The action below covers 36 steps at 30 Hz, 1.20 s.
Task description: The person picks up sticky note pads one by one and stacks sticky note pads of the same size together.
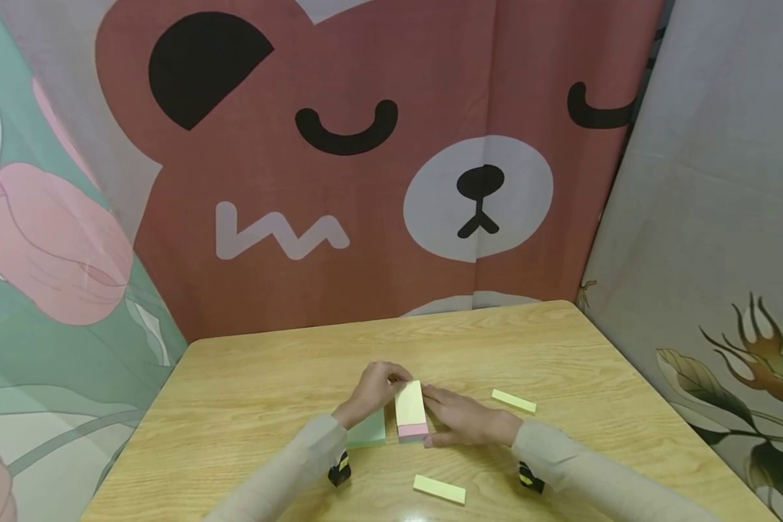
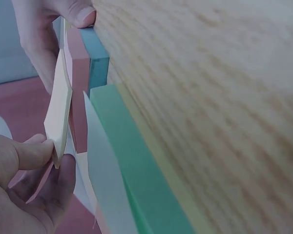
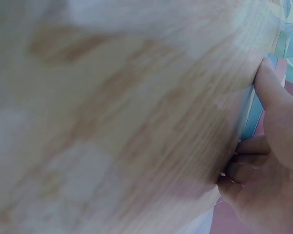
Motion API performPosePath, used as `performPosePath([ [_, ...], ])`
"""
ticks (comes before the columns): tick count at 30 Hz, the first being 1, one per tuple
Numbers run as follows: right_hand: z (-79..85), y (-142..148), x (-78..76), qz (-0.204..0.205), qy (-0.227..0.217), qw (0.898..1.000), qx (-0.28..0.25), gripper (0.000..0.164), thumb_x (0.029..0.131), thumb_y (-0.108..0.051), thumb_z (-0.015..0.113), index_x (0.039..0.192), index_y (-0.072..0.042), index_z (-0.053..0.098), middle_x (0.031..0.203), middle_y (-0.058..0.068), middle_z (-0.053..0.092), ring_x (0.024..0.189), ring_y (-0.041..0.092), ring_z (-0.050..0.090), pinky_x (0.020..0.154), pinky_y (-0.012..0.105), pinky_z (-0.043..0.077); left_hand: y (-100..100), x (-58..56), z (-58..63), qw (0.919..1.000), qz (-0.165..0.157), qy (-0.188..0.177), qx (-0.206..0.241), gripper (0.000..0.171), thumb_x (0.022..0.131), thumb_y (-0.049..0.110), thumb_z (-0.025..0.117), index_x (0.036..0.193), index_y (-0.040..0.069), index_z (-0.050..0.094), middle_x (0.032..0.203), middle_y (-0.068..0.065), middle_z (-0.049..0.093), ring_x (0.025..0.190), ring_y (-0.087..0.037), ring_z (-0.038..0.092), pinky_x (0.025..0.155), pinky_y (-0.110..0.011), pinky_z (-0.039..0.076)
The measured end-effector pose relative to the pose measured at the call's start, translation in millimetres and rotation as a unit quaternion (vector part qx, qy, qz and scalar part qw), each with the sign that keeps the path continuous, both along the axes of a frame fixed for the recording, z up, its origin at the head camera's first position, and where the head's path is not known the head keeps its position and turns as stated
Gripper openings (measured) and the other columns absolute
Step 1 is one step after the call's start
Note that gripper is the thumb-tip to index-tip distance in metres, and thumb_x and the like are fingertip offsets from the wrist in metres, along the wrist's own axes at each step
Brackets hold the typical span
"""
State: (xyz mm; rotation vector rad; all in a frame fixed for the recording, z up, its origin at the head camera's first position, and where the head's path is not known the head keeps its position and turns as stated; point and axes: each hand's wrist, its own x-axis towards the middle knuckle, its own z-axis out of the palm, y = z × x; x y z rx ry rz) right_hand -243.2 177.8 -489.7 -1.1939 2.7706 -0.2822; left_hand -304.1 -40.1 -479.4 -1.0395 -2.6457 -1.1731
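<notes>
My left hand [image 1: 373, 389] pinches the far end of a pale yellow sticky note pad [image 1: 409, 406] between thumb and fingers. This pad lies over a pink pad [image 1: 412, 430], which sits on a blue pad [image 2: 98, 68]. In the left wrist view the pinched end stands off from the pink layer. My right hand [image 1: 466, 419] rests along the right side of the stack, thumb at its near corner and fingertips toward the far end. Beside the stack, partly under my left wrist, lies a green pad [image 1: 370, 433] with a yellow layer beneath [image 2: 156, 156].
One narrow yellow pad [image 1: 514, 402] lies beyond my right wrist. Another narrow yellow pad [image 1: 439, 489] is near the front of the wooden table [image 1: 267, 391]. Printed curtains [image 1: 378, 275] hang behind the table and at both sides.
</notes>
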Motion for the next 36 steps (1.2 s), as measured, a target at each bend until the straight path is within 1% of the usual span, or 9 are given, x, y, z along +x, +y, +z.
performPosePath([
  [6, -0.4, 0.3, -1.3, 0.002, 0.005, 1.000, 0.004, 0.086, 0.098, -0.050, 0.056, 0.149, 0.013, 0.025, 0.156, 0.031, 0.021, 0.143, 0.041, 0.025, 0.113, 0.048, 0.028, -0.5, 2.0, -0.1, 1.0000, -0.007, -0.004, 0.001, 0.014, 0.091, -0.006, 0.066, 0.095, 0.002, 0.077, 0.094, -0.007, 0.074, 0.080, -0.014, 0.067, 0.069, -0.023, 0.053],
  [10, -0.7, 0.4, -1.3, -0.002, 0.003, 1.000, 0.007, 0.086, 0.098, -0.051, 0.055, 0.149, 0.012, 0.027, 0.156, 0.030, 0.021, 0.143, 0.041, 0.025, 0.113, 0.048, 0.029, -1.8, 3.8, 0.0, 0.9998, -0.013, -0.015, -0.003, 0.014, 0.091, -0.007, 0.065, 0.095, 0.001, 0.076, 0.093, -0.007, 0.074, 0.079, -0.013, 0.065, 0.069, -0.022, 0.052],
  [14, -1.8, 0.5, -1.6, -0.004, 0.001, 1.000, 0.010, 0.086, 0.098, -0.052, 0.054, 0.149, 0.012, 0.027, 0.156, 0.029, 0.021, 0.144, 0.040, 0.025, 0.113, 0.049, 0.029, -2.8, 5.3, -0.8, 0.9996, -0.012, -0.024, -0.012, 0.014, 0.091, -0.006, 0.066, 0.096, 0.001, 0.076, 0.094, -0.007, 0.074, 0.078, -0.011, 0.064, 0.069, -0.022, 0.052],
  [17, -2.9, 0.5, -2.5, -0.003, 0.002, 1.000, 0.010, 0.087, 0.098, -0.053, 0.054, 0.149, 0.012, 0.027, 0.156, 0.030, 0.021, 0.144, 0.040, 0.025, 0.113, 0.049, 0.029, -2.8, 6.1, -1.6, 0.9994, -0.012, -0.028, -0.013, 0.013, 0.091, -0.006, 0.066, 0.097, 0.001, 0.076, 0.095, -0.007, 0.073, 0.079, -0.012, 0.064, 0.069, -0.022, 0.052],
  [24, -3.9, 0.4, -2.7, -0.004, 0.006, 1.000, 0.013, 0.087, 0.098, -0.054, 0.053, 0.148, 0.013, 0.028, 0.156, 0.030, 0.022, 0.143, 0.040, 0.026, 0.113, 0.048, 0.030, -4.8, 7.3, -4.3, 0.9989, -0.026, -0.037, -0.010, 0.013, 0.091, -0.006, 0.065, 0.101, -0.003, 0.073, 0.096, -0.010, 0.072, 0.080, -0.014, 0.065, 0.069, -0.022, 0.052],
  [32, -2.9, 0.6, -1.7, -0.003, 0.000, 1.000, 0.010, 0.086, 0.098, -0.052, 0.053, 0.148, 0.013, 0.028, 0.156, 0.030, 0.021, 0.144, 0.040, 0.025, 0.113, 0.048, 0.029, -4.2, 7.6, -7.6, 0.9988, -0.029, -0.039, -0.007, 0.017, 0.091, -0.006, 0.065, 0.107, -0.005, 0.070, 0.096, -0.010, 0.071, 0.082, -0.015, 0.065, 0.071, -0.022, 0.053],
  [36, -2.8, 0.5, -1.6, -0.002, 0.002, 1.000, 0.009, 0.086, 0.098, -0.052, 0.054, 0.148, 0.013, 0.028, 0.156, 0.031, 0.022, 0.143, 0.040, 0.026, 0.113, 0.049, 0.029, -2.6, 7.5, -8.6, 0.9988, -0.028, -0.039, -0.009, 0.017, 0.091, -0.006, 0.065, 0.108, -0.004, 0.070, 0.096, -0.009, 0.072, 0.083, -0.014, 0.065, 0.072, -0.022, 0.053],
])
